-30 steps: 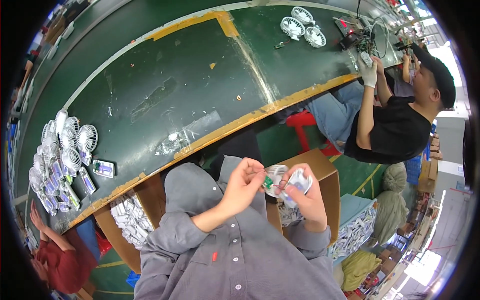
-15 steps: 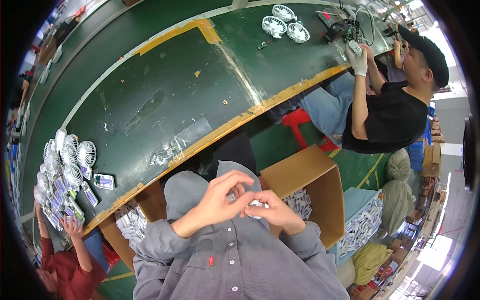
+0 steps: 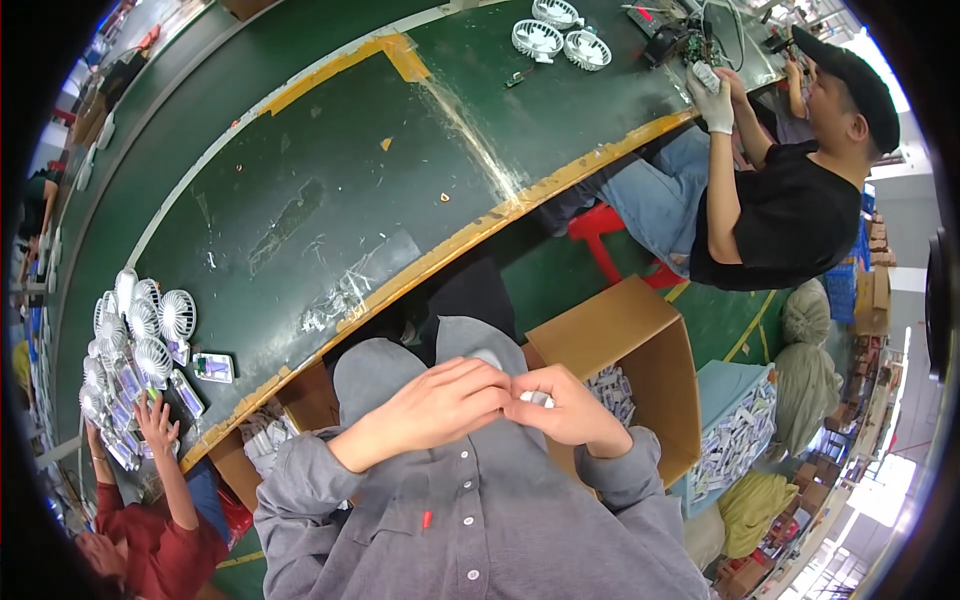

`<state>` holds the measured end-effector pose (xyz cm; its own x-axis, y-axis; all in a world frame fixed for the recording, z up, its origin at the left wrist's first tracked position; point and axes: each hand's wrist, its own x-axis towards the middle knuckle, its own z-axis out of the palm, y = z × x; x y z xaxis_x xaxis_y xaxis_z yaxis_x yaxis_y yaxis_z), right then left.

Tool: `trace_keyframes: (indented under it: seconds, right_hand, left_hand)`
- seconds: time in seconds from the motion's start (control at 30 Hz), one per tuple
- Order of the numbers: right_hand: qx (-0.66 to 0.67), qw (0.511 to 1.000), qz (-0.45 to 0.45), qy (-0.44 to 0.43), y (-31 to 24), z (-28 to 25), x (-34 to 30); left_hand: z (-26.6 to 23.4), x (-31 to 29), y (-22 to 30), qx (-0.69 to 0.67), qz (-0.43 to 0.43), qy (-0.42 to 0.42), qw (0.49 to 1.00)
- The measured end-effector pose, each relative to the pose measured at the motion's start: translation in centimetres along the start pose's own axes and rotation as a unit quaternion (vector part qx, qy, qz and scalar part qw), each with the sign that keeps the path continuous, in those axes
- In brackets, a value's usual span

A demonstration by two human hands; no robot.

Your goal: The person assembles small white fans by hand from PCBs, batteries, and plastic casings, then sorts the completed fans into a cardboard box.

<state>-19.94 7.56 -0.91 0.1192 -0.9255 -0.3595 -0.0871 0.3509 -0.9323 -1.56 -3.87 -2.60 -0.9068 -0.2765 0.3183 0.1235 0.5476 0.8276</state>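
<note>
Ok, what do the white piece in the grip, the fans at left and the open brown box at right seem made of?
White piece: probably smooth plastic, from its pale surface; mostly covered, so unsure.
Fans: likely moulded plastic, satin white, given thin, even ribs.
Box: matt brown cardboard, it seems, by its tan colour and folded-out flap.

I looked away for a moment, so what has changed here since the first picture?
The left hand and right hand have come together, the right gripping a white piece, mostly hidden; the green circuit board once between them is out of sight. A red-sleeved co-worker's hand has reached in at the pile of white fans. The three fan heads stayed put.
</note>
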Motion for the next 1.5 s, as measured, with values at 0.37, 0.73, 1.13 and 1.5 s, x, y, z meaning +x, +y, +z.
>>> trace_keyframes:
  seconds: [0.37, 0.73, 1.13, 1.5]
  right_hand:
    - [0.137, 0.99, -0.03, -0.016, -0.1, 1.6, -0.9]
    - [0.333, 0.935, -0.118, 0.013, 1.0, 0.9, -4.0]
    - [0.204, 0.716, 0.377, 0.551, 34.6, -8.3, -27.1]
    - [0.07, 0.968, -0.078, 0.23, 9.4, -0.9, -0.9]
  left_hand:
    - [0.9, -0.9, 2.2, 0.048, -0.026, 0.116, 0.992]
    - [-0.7, -2.0, 0.5, -0.327, -0.289, 0.226, 0.871]
    - [-2.8, -1.5, 0.0, -0.526, -0.197, 0.22, 0.797]
    - [0.6, 1.8, 0.6, -0.675, -0.152, 0.175, 0.7]
